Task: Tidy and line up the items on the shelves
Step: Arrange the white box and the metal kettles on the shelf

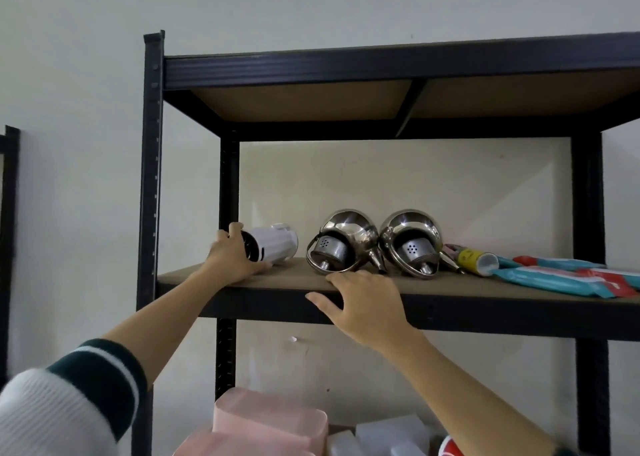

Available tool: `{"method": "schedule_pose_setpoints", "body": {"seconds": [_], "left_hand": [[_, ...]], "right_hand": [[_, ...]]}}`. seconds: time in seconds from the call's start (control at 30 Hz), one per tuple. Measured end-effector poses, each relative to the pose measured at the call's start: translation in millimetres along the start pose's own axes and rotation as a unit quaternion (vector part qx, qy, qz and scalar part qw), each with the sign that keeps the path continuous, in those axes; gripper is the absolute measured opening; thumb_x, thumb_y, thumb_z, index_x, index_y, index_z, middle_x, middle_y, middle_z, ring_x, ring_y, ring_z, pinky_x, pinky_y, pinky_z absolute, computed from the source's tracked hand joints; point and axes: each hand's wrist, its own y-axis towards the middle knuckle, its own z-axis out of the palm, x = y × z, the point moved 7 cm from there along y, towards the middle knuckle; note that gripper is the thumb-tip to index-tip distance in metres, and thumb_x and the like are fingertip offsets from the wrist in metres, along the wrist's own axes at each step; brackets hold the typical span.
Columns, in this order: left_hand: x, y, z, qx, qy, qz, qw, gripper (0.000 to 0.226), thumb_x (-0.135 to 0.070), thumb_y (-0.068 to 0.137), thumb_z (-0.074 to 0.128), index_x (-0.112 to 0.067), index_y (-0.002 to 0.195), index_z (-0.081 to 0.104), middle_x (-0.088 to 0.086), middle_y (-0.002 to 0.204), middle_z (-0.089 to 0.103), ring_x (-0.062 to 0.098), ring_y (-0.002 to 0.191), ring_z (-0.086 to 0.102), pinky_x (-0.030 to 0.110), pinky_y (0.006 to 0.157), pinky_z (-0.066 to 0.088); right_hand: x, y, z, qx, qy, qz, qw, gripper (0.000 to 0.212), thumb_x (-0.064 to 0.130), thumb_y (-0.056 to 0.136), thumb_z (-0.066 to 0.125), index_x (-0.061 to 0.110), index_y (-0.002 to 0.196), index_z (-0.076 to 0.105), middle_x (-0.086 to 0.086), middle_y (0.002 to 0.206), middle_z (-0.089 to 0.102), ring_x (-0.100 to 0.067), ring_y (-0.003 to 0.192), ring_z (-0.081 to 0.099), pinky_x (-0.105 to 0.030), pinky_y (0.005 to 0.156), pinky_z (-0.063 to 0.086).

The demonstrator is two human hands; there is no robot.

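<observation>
A white ribbed cylinder (273, 246) lies on its side at the left end of the brown shelf board (298, 275). My left hand (232, 254) grips its near end, thumb on top and fingers under it. Two shiny steel kettles (346, 240) (412, 242) lie tipped over side by side in the middle, lids toward me. My right hand (367, 303) rests on the shelf's front edge just below the left kettle, fingers spread, holding nothing. To the right lie a yellow tube (476, 258) and teal and red packets (568, 277).
The black metal shelf frame (152, 164) has an upright at the left and another at the right. The board above the items is low. On the shelf below stand pink plastic containers (270, 424) and white boxes (391, 435). Another rack edge (8, 213) shows far left.
</observation>
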Motion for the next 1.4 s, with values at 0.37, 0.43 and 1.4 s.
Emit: {"method": "schedule_pose_setpoints", "body": {"seconds": [0.37,0.43,1.4], "left_hand": [[1,17,-13,-0.038,-0.051,0.04,0.997,0.092,-0.032,0.068,0.082,-0.016,0.138,0.024,0.013,0.126,0.036,0.035,0.114,0.045,0.045,0.095,0.044],[1,26,-20,-0.051,-0.08,0.043,0.995,0.088,-0.029,0.07,0.079,-0.017,0.137,0.022,0.013,0.123,0.038,0.035,0.113,0.045,0.046,0.095,0.044],[-22,115,2,0.082,-0.23,0.064,0.968,0.102,-0.036,0.077,0.075,-0.022,0.151,0.005,0.017,0.133,0.038,0.029,0.117,0.048,0.039,0.102,0.04]], "right_hand": [[-2,-2,2,-0.045,0.001,0.014,0.999,0.069,0.076,0.084,0.019,0.026,0.084,0.065,0.008,0.071,0.066,-0.014,0.07,0.063,-0.031,0.059,0.048],[-2,-2,0,-0.049,0.002,0.021,0.999,0.069,0.077,0.083,0.019,0.026,0.083,0.066,0.008,0.07,0.066,-0.014,0.07,0.063,-0.03,0.059,0.047],[-1,-5,1,-0.115,-0.005,0.029,0.993,0.062,0.074,0.086,0.031,0.024,0.078,0.067,0.009,0.068,0.064,-0.011,0.064,0.062,-0.029,0.052,0.048]]}}
